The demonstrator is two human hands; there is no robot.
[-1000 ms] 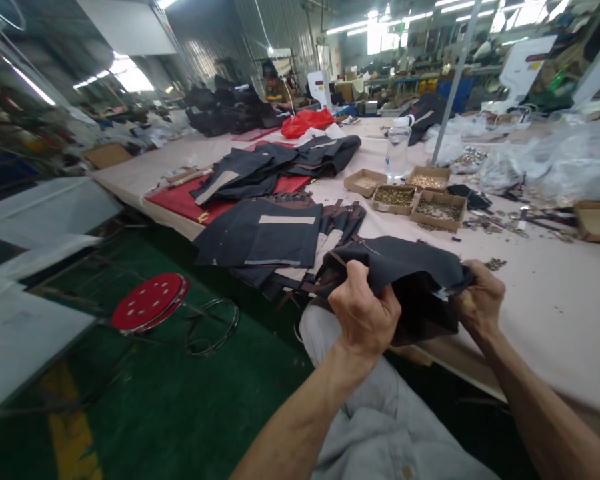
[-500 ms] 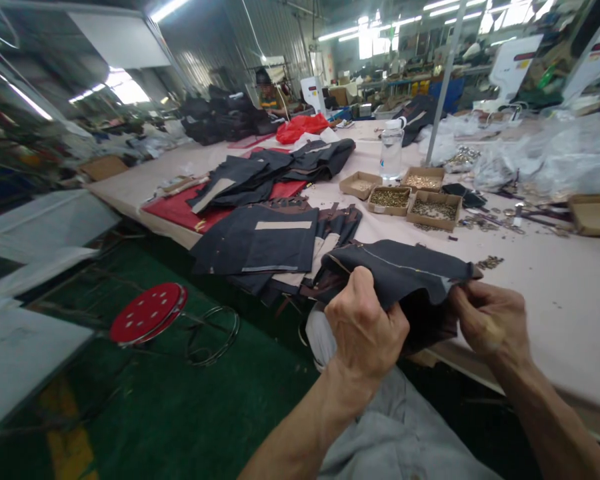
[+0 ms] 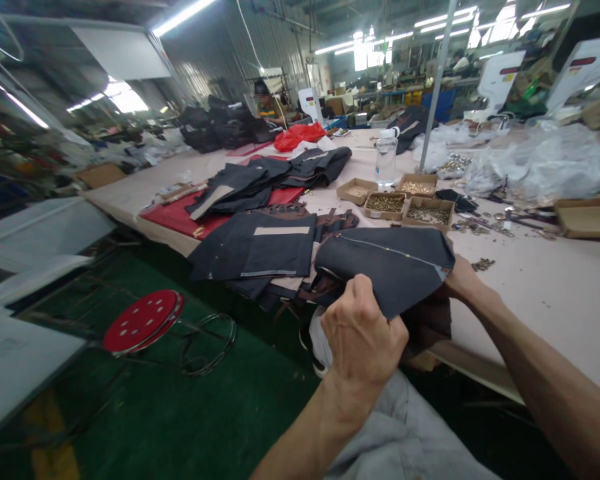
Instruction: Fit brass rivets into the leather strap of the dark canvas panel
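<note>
A dark fabric piece [image 3: 380, 257] with a pale seam line and small metal rivets is held up at the table edge, over my lap. My left hand [image 3: 365, 330] is closed on its near edge, knuckles up. My right hand [image 3: 463, 277] is at its right end, reaching behind the cloth. The fabric hides those fingers, so their grip does not show. Brown material [image 3: 427, 320] hangs beneath the piece. Just left of it lies a stack of similar dark panels [image 3: 280, 247] with beige strips and brown straps.
Small cardboard boxes of metal rivets [image 3: 385, 203] stand beyond the cloth, near a clear water bottle [image 3: 386, 160]. A metal pole [image 3: 436, 93] rises behind them. Loose hardware [image 3: 483, 265] lies to the right. A red stool [image 3: 144, 321] stands on the green floor at left.
My right hand has slipped from the front edge to behind the fabric's right end. The piece now lies flatter, showing more of its face. My left hand keeps its grip.
</note>
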